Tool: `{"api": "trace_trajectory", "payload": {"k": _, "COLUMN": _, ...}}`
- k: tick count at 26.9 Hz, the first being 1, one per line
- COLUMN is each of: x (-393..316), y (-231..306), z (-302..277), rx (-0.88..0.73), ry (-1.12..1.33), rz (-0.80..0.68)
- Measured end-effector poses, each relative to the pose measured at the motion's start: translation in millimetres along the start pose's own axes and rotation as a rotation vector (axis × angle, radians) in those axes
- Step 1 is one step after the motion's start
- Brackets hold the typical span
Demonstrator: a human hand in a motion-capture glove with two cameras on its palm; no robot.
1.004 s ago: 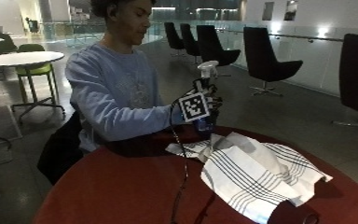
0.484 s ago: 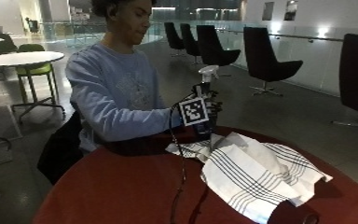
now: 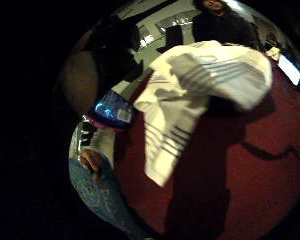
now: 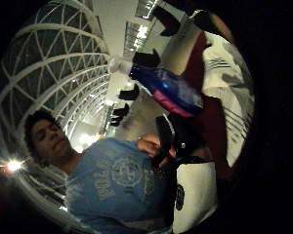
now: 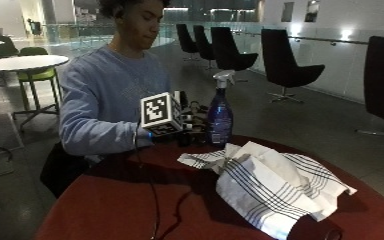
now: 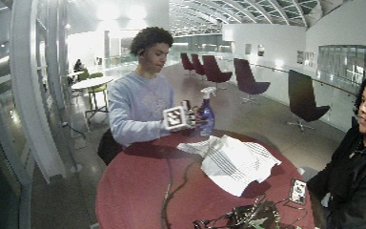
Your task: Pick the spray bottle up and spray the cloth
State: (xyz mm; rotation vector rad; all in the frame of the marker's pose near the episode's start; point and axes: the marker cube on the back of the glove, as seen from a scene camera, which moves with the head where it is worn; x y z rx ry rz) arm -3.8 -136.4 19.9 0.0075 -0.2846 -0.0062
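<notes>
A blue spray bottle (image 5: 220,119) with a white trigger head stands upright on the round red table (image 5: 112,200), near the person's side. My gloved right hand (image 5: 187,134) hovers just beside it at base height, fingers relaxed and stretched toward it; contact cannot be made out. In the thumb side palm view the whole bottle (image 4: 168,90) shows a short way off the palm. A white cloth (image 5: 278,185) with dark stripes lies crumpled on the table beside the bottle, also seen as the cloth (image 3: 190,95) in the little finger side palm view.
The person's bare left hand (image 3: 91,161) stays low by the table's edge. A cable (image 5: 153,200) runs across the red top. A phone (image 6: 297,191) and a tangle of wires (image 6: 243,218) lie at the table's far side. Chairs stand behind.
The bottle, held up above the table a second ago, has come down and now stands on the table. My right hand has slid off it toward the person.
</notes>
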Motion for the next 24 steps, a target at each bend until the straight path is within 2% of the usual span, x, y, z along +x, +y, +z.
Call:
{"api": "trace_trajectory", "payload": {"k": 7, "x": 55, "y": 69, "z": -80, "rx": 0.055, "ry": 0.350, "rz": 0.147}}
{"api": "trace_trajectory", "payload": {"k": 11, "x": 89, "y": 101, "z": -107, "rx": 0.044, "ry": 0.476, "rz": 0.220}}
{"api": "trace_trajectory", "payload": {"k": 17, "x": 117, "y": 135, "z": -125, "rx": 0.045, "ry": 0.548, "rz": 0.293}}
{"api": "trace_trajectory", "payload": {"k": 24, "x": 124, "y": 145, "z": -127, "rx": 0.039, "ry": 0.573, "rz": 0.305}}
